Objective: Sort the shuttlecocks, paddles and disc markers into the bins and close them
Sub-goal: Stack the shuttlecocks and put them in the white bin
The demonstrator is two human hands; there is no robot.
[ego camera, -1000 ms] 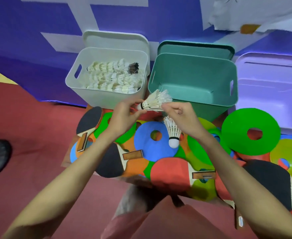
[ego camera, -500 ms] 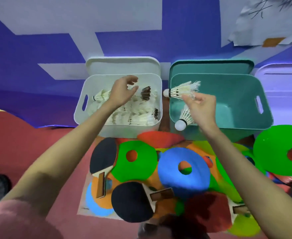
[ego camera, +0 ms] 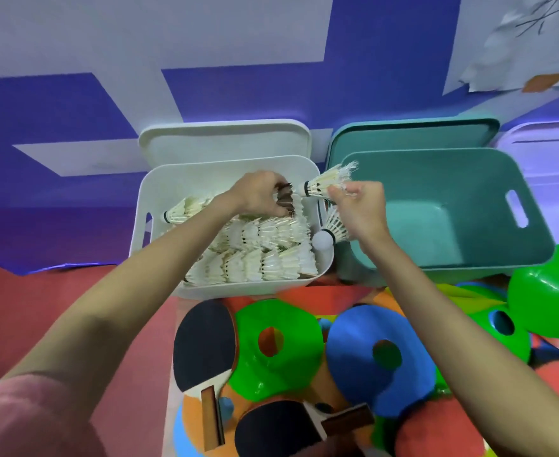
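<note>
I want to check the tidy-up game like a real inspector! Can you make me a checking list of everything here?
Surface: red floor, with the loose gear lying on it.
Job's things: white bin open, rows of shuttlecocks inside; teal bin open, nothing seen inside; black paddles and disc markers piled in front.
Clutter: nothing seen.
Hands: left hand reaches into the white bin, its grip hidden; right hand holds two shuttlecocks at that bin's right edge.
Cables: nothing seen.
Surroundings: blue and white wall; lilac bin far right.
</note>
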